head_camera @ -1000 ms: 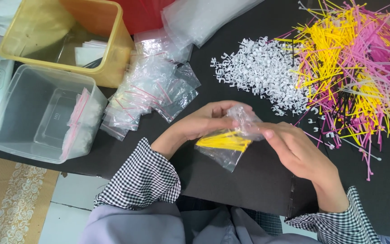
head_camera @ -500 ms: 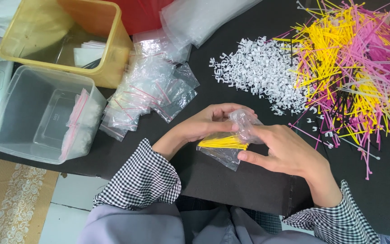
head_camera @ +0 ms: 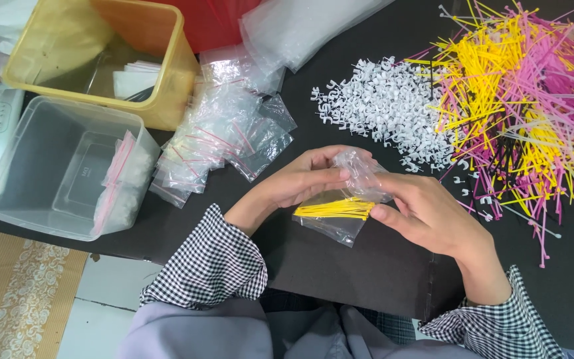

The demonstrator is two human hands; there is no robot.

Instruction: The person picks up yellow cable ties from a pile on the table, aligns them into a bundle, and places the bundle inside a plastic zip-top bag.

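Observation:
Both my hands hold one small clear plastic bag [head_camera: 340,223] with a bundle of yellow cable ties [head_camera: 333,209] inside it. My left hand [head_camera: 300,179] pinches the bag's upper edge from the left. My right hand [head_camera: 426,216] grips the crumpled top of the bag from the right, thumb on the bundle's end. The bag hangs just above the black table [head_camera: 360,272].
A heap of white clips [head_camera: 383,106] and a pile of yellow, pink and black cable ties [head_camera: 519,100] lie at the far right. Loose small zip bags [head_camera: 224,136] lie left of my hands. A clear tub [head_camera: 54,166] and a yellow tub [head_camera: 94,56] stand at left.
My right hand has shifted slightly and its fingers have closed round the bag's top. The bag has stayed between both hands, turned a little flatter.

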